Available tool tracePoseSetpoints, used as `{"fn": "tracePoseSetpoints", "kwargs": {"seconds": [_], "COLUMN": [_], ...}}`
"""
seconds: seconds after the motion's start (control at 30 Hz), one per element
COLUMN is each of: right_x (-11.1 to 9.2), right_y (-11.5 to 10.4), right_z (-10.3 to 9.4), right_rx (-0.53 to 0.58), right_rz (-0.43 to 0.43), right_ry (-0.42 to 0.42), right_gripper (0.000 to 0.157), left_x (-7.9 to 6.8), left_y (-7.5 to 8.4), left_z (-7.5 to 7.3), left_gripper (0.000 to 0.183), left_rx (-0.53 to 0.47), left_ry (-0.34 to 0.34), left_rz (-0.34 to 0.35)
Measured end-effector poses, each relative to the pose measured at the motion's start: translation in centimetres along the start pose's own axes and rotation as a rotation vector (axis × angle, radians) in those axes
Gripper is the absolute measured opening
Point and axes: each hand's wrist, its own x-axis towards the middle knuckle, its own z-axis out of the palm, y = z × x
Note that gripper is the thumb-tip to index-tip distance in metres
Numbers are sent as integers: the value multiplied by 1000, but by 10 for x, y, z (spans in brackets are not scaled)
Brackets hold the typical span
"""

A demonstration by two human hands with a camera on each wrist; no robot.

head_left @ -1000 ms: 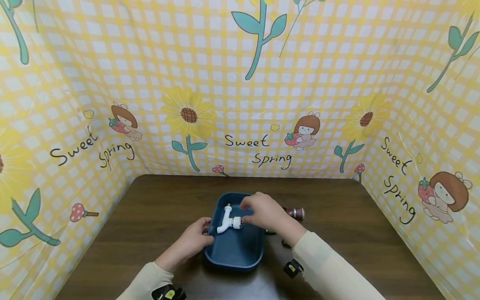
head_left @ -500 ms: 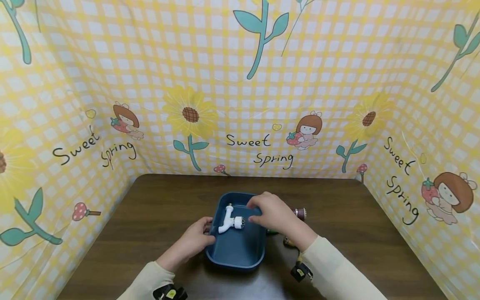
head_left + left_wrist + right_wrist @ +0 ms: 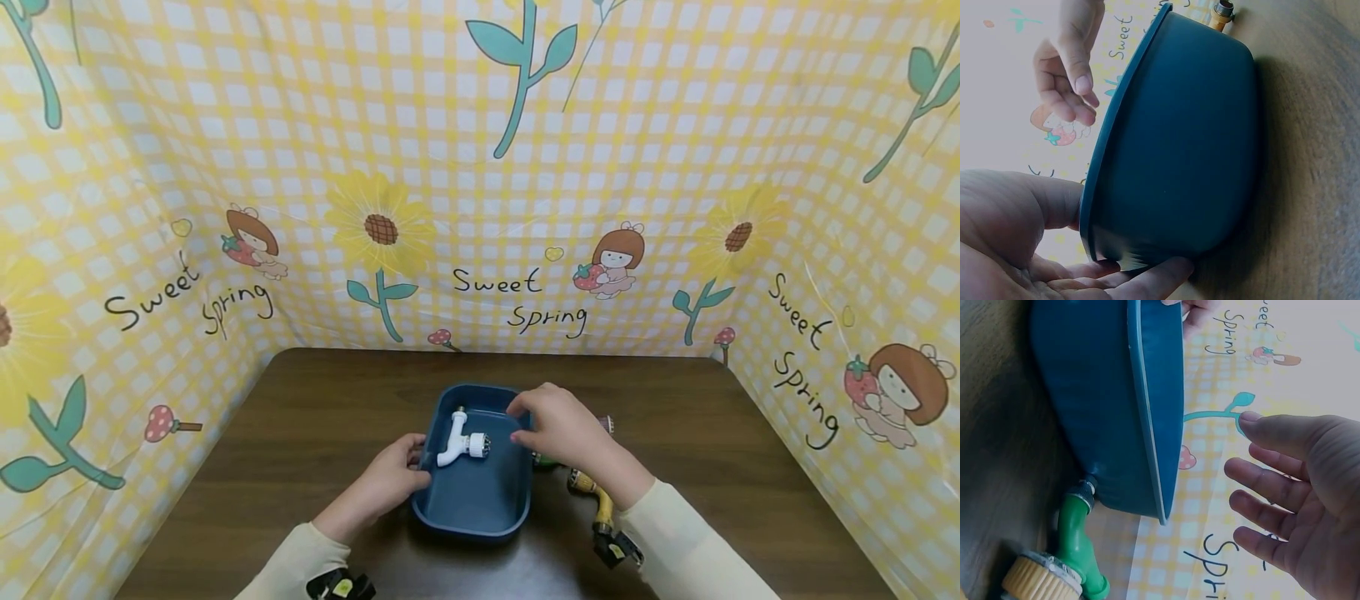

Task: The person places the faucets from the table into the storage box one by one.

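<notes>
A white plastic tap [image 3: 459, 442] lies in the dark blue tray [image 3: 480, 504], toward its left side. My left hand [image 3: 386, 475] grips the tray's left edge; in the left wrist view the thumb is at the rim and the fingers lie against the outer wall. Over the tray's right rim hovers my right hand [image 3: 562, 425], its fingers apart and holding nothing. The right wrist view shows those fingers [image 3: 1266, 487] loosely extended beside the tray. A green tap [image 3: 1075, 531] lies near the tray's outer wall, partly hidden by the right hand in the head view.
On the brown table [image 3: 300, 475], right of the tray, a yellow tap [image 3: 603, 504] lies by the right sleeve. The end of a purplish-brown fitting [image 3: 607, 423] shows behind the right hand. A yellow checked cloth [image 3: 480, 208] encloses the back and sides.
My right hand has let go of the white tap and drawn back to the right, uncovering the yellow tap. The white tap stays in the tray, and the left hand keeps its grip.
</notes>
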Motion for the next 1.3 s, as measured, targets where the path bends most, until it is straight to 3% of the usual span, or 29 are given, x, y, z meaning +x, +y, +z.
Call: {"fn": "tracePoseSetpoints", "kwargs": {"seconds": [0.97,1.3], "right_x": [-32,-40], "right_y": [23,34], "right_z": [-16,-21], "right_rx": [95,51], "right_rz": [57,31], "right_ry": [45,72], "right_gripper": [31,27], "left_x": [0,0], "left_y": [0,0], "left_z": [1,1], "left_gripper": [62,63], "left_rx": [27,16], "left_ry": [9,14], "left_rz": [-10,1]}}
